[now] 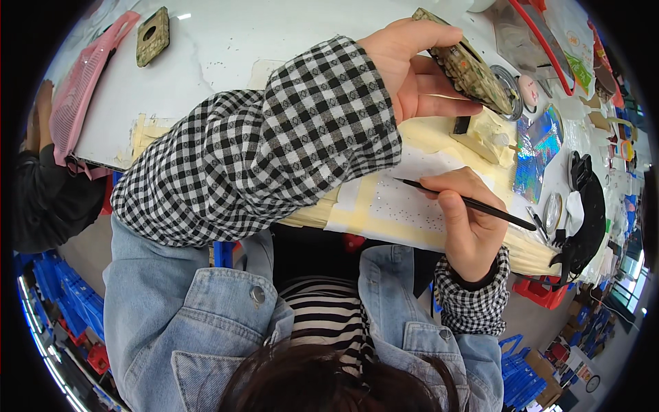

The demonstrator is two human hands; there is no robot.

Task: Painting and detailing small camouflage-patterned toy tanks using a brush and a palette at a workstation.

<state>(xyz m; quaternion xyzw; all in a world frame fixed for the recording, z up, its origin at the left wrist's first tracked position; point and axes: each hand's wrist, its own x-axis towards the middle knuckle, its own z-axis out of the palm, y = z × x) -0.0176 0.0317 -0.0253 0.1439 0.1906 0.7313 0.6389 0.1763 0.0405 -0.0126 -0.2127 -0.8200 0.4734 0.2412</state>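
My left hand is raised over the far right part of the table, its fingers curled around the edge of a camouflage-patterned, case-like piece. The piece is tilted, and its thumb-side edge faces up. Below it, my right hand grips a slim black pointed tool between thumb and fingers. Whether this is tweezers or a pen-like picker cannot be made out. The tip points left, just above a white sheet scattered with tiny dark and shiny bits. Both hands are apart from each other.
A second camouflage piece with a dark oval hole lies far left, near a pink mesh bag. Right of the sheet are a tape-covered block, a shiny holographic pouch and a black bag. Another person's dark sleeve shows at left.
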